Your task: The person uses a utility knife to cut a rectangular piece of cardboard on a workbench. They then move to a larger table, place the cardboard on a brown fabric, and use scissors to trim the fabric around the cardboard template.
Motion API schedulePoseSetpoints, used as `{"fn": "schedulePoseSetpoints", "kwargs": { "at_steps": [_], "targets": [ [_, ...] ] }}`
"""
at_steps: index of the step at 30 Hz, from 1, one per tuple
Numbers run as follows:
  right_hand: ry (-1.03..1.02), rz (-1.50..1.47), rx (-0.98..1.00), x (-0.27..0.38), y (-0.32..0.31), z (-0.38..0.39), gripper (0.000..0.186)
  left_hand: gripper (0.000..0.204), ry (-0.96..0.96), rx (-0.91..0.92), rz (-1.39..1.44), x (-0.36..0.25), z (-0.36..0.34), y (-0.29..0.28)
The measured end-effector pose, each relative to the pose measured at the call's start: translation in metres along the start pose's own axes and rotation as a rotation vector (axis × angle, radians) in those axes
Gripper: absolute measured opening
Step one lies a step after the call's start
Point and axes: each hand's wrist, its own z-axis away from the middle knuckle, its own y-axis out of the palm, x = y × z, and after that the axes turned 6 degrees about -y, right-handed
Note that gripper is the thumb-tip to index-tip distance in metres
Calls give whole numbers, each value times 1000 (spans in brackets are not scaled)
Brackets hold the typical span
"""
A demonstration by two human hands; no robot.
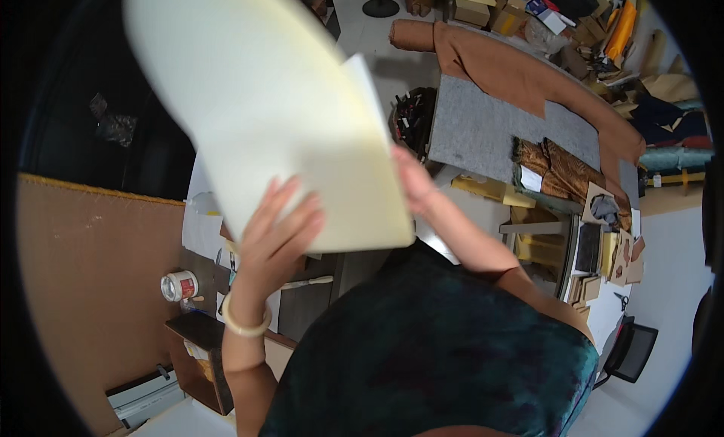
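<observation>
A large cream-coloured padded sheet, foam-like, with one rounded side, is held up before me, slightly blurred. My right hand grips its right edge, the fingers partly hidden behind it. My left hand lies flat on the face near the lower left corner, fingers stretched and a little apart; its thumb cannot be made out. A pale bangle circles the left wrist. Behind the upper right edge a white piece peeks out.
Under the sheet is a worktable with a white-handled tool. To the left stand a white jar and a brown open box. Brown fabric drapes a grey-topped table at the right. A black chair stands lower right.
</observation>
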Motion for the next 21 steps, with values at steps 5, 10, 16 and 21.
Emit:
{"fn": "schedulePoseSetpoints", "kwargs": {
  "at_steps": [5, 10, 16, 21],
  "targets": [
    [-108, 149, -240, 130, -61, -19, 38, 35, 205, 190, 47, 20, -134, 88],
    [-274, 141, -468, 182, -101, -33, 35, 40, 247, 106, 156, 49, -211, 147],
    [-535, 83, -307, 209, -124, -87, 32, 48, 96, -210, 427, 107, -277, 212],
    [-824, 557, -384, 268, -79, -188, 29, 41, -122, -89, 856, 194, -332, 242]
  ]
}}
